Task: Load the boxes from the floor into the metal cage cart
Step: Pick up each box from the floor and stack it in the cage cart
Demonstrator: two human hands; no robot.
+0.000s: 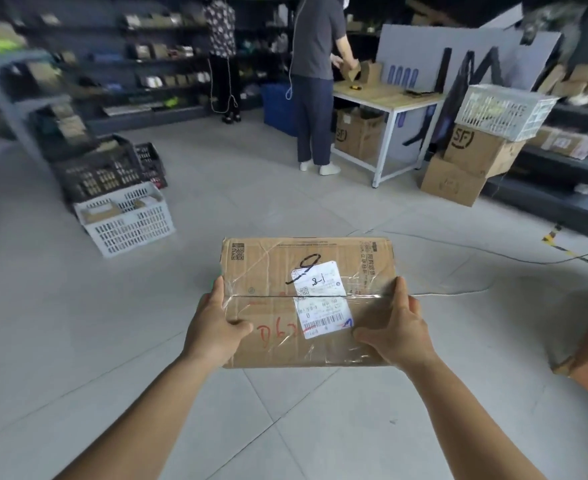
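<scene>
Taped cardboard box (pixel 306 299) gripped at both sides between left hand (pixel 213 323) and right hand (pixel 400 327), above floor (pixel 216 188).

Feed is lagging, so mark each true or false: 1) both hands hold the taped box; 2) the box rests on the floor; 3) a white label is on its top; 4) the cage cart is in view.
1) True: the left hand and the right hand grip the taped box at its sides.
2) False: it is held up above the floor.
3) True: the white label is stuck on top.
4) False: only crates show, such as the white crate.
</scene>
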